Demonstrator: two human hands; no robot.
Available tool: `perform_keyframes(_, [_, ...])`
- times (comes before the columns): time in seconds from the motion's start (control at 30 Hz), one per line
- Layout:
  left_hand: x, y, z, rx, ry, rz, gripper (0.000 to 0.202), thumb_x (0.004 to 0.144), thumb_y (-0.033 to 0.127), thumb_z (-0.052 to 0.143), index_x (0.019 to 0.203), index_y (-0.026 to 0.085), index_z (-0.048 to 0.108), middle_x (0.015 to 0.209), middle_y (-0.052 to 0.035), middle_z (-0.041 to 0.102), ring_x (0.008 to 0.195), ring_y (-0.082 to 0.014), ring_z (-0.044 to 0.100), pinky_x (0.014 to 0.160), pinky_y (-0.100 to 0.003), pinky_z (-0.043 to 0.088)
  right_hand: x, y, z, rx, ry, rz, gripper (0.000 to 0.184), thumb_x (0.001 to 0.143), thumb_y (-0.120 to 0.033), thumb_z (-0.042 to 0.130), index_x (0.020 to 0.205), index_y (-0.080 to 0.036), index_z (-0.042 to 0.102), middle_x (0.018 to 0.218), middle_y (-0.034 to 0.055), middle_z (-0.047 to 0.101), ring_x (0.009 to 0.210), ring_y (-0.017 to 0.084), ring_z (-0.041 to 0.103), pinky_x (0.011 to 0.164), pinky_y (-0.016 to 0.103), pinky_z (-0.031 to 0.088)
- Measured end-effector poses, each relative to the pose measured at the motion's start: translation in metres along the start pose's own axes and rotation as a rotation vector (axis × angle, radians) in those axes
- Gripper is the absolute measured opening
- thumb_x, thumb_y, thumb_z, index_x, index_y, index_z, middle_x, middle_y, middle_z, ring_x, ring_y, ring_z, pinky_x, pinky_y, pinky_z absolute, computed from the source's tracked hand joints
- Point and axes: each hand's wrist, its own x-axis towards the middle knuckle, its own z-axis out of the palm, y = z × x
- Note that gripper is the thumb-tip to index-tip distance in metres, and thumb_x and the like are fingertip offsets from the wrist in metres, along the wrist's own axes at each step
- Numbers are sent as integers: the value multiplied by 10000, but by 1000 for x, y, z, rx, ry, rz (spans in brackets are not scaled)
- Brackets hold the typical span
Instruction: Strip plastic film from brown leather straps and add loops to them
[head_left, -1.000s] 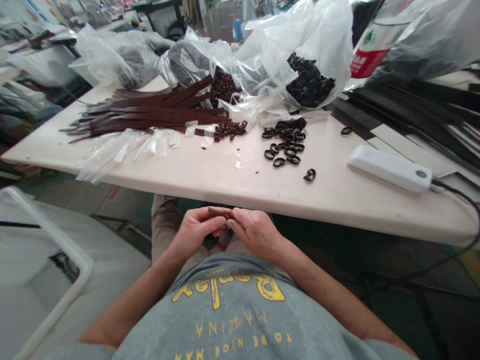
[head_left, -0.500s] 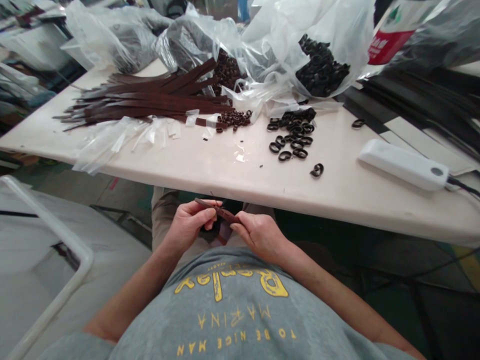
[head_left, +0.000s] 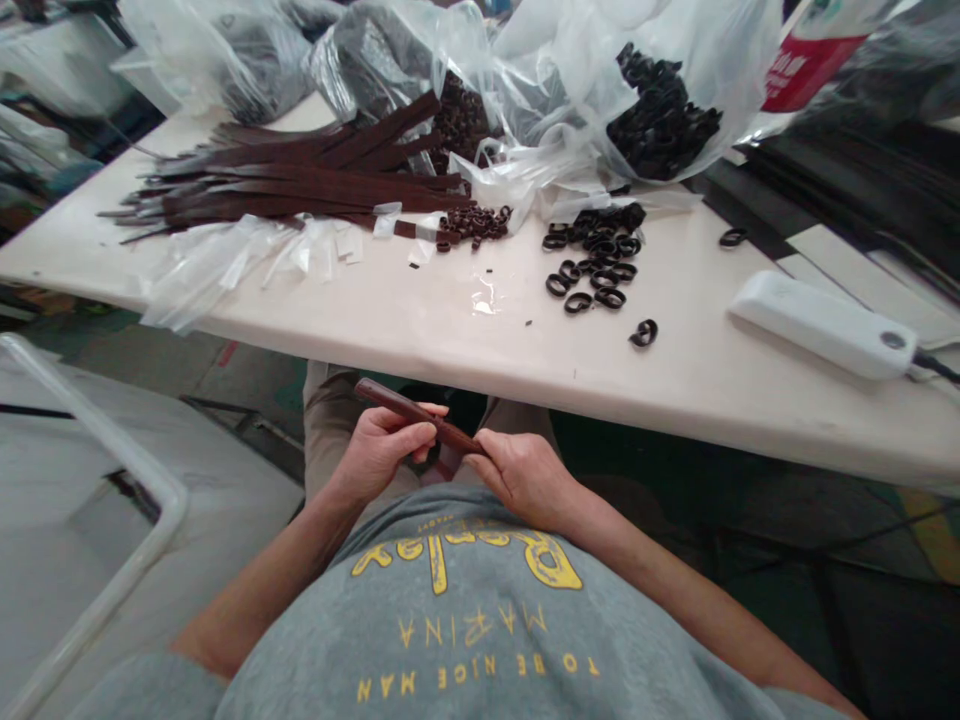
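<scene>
A brown leather strap [head_left: 397, 402] runs slantwise between my hands, just in front of the table edge and above my lap. My left hand [head_left: 382, 445] pinches it between thumb and fingers near its middle, and one end sticks out up and to the left. My right hand [head_left: 521, 472] is closed round the other end, which is hidden in the fingers. On the table beyond lie a bundle of brown leather straps [head_left: 300, 190], a small heap of brown loops [head_left: 480, 222] and scattered black strap loops [head_left: 604, 270].
A white table [head_left: 390, 320] spans the view. Clear plastic bags [head_left: 547, 110] stand along its back, one holding a pile of black loops [head_left: 660, 115]. A white corded device [head_left: 821, 325] lies at right. To my left is a white tubular rail [head_left: 161, 480].
The strap now shows more of its broad face, and a longer piece juts out past my left hand. A thin dark thread-like bit seen near my left fingers is no longer visible.
</scene>
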Motion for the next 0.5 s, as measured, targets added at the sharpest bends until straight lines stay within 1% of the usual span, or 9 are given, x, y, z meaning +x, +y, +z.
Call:
perform_keyframes(0.07, [-2, -4, 5, 4, -58, -26, 337, 658, 322, 821, 942, 143, 786, 553, 7, 623, 466, -77, 487, 468, -197, 389, 1, -1, 4, 12, 0, -19, 227, 999, -309, 495, 867, -167, 613, 777, 47, 716, 645, 161, 630, 564, 260, 287])
perform_keyframes(0.17, [-4, -8, 10, 18, -138, -70, 369, 644, 335, 835, 951, 137, 784, 580, -13, 662, 472, -94, 517, 466, -207, 413, 7, -4, 8, 66, 18, -58, 200, 1000, -288, 486, 939, -163, 630, 855, 64, 739, 701, 166, 652, 591, 252, 325])
perform_keyframes(0.23, [-4, -9, 10, 27, -160, -75, 380, 659, 349, 828, 967, 133, 779, 606, -23, 682, 482, -105, 538, 471, -215, 435, 12, -6, 9, 83, 47, -60, 183, 992, -284, 498, 963, -164, 633, 878, 68, 742, 715, 168, 655, 601, 251, 336])
perform_keyframes(0.3, [-2, -8, 7, 21, -152, -54, 372, 686, 350, 814, 989, 139, 770, 653, -25, 703, 501, -105, 556, 496, -217, 464, 15, -6, 7, 77, 71, -36, 174, 978, -291, 521, 935, -164, 631, 840, 65, 730, 683, 169, 638, 587, 253, 326])
perform_keyframes(0.37, [-1, -10, 4, -12, -125, -12, 408, 697, 336, 811, 1057, 156, 745, 764, -32, 734, 576, -113, 601, 568, -222, 506, 18, -6, 3, 115, 100, -15, 180, 967, -295, 531, 876, -169, 622, 765, 41, 699, 627, 154, 599, 566, 249, 314])
perform_keyframes(0.4, [0, -12, 4, -36, -125, 6, 465, 698, 331, 811, 1124, 171, 716, 847, -40, 744, 637, -126, 630, 614, -232, 524, 20, -6, -1, 168, 124, -15, 182, 963, -293, 530, 854, -175, 616, 735, 25, 678, 611, 143, 578, 563, 243, 319])
perform_keyframes(0.43, [1, -14, 5, -59, -142, 18, 538, 697, 329, 811, 1198, 187, 674, 938, -51, 744, 705, -145, 654, 657, -249, 539, 22, -7, -5, 241, 159, -25, 178, 958, -286, 530, 839, -182, 610, 716, 8, 656, 607, 134, 562, 566, 237, 332])
perform_keyframes(0.5, [2, -22, 14, -55, -232, 33, 655, 692, 327, 809, 1297, 201, 590, 1102, -82, 713, 863, -200, 677, 756, -304, 555, 29, -11, -14, 405, 246, -71, 148, 934, -273, 548, 824, -193, 605, 697, -19, 612, 616, 119, 536, 588, 227, 367])
